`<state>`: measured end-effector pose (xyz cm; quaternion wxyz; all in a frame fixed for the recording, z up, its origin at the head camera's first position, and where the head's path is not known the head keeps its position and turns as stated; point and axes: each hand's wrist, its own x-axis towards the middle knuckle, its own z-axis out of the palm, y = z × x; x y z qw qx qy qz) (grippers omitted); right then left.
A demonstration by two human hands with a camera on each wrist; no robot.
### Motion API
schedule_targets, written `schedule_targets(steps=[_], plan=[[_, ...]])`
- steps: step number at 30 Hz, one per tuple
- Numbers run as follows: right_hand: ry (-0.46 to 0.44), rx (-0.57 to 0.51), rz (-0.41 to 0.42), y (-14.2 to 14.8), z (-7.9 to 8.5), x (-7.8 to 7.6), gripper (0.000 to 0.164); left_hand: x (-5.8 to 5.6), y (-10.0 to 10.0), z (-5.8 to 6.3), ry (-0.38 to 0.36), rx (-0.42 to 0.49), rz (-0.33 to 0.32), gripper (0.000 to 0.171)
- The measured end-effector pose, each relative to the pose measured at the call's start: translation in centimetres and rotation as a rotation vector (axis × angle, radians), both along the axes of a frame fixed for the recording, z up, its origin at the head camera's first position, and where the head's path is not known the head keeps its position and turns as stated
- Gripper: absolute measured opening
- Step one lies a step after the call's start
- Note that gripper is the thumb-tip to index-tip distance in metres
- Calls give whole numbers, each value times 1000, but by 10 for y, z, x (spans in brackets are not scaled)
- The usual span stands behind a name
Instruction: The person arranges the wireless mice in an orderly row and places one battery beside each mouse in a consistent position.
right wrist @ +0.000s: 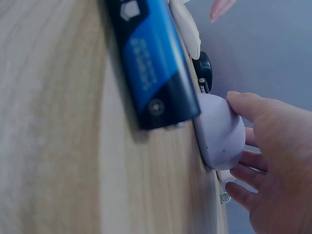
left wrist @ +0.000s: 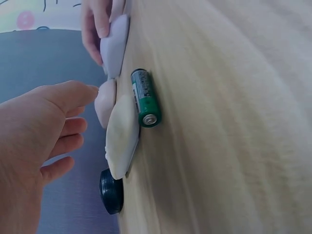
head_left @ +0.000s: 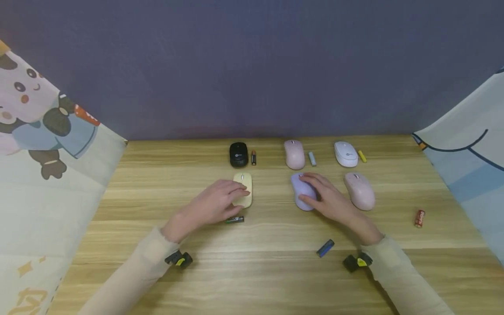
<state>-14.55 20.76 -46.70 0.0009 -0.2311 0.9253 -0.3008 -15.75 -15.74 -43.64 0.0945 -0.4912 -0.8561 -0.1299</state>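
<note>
A pale yellow computer mouse (head_left: 243,202) lies on the wooden table (head_left: 275,271), and my left hand (head_left: 220,201) hovers just over it with loosely bent fingers. In the left wrist view a gap shows between that hand and the yellow mouse (left wrist: 123,136). A green and black battery (head_left: 235,220) lies just below this mouse. My right hand (head_left: 330,199) grips a purple mouse (head_left: 302,189), thumb on one side and fingers on the other. Closer to me lies a blue and black battery (head_left: 325,248), large in the right wrist view.
At the back stand a black mouse (head_left: 238,154), a pink mouse (head_left: 295,154) and a white mouse (head_left: 346,154), each beside a small battery. Right of my right hand is another pink mouse (head_left: 360,191). A red battery (head_left: 419,218) lies farther right.
</note>
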Motion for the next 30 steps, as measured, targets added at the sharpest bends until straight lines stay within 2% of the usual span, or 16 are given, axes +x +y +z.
schedule_targets(steps=[6, 10, 17, 22, 30], plan=[[-2, -1, -6, 1, -1, 1, 53, 10, -2, -4, 55, 38, -36, 40], [-2, -2, -8, 1, -1, 0, 54, 16, -5, -7, 63, 22, -37, 37], [-1, -6, 1, 0, 1, 1, 54, 27, -7, -10, 34, -41, 7, 35], [-10, -9, -7, -1, 1, 1, 54, 33, -9, -12, 3, -48, 5, 32], [-19, -6, -10, 0, 0, 1, 54, 36, -10, -17, -71, -75, 5, 35]])
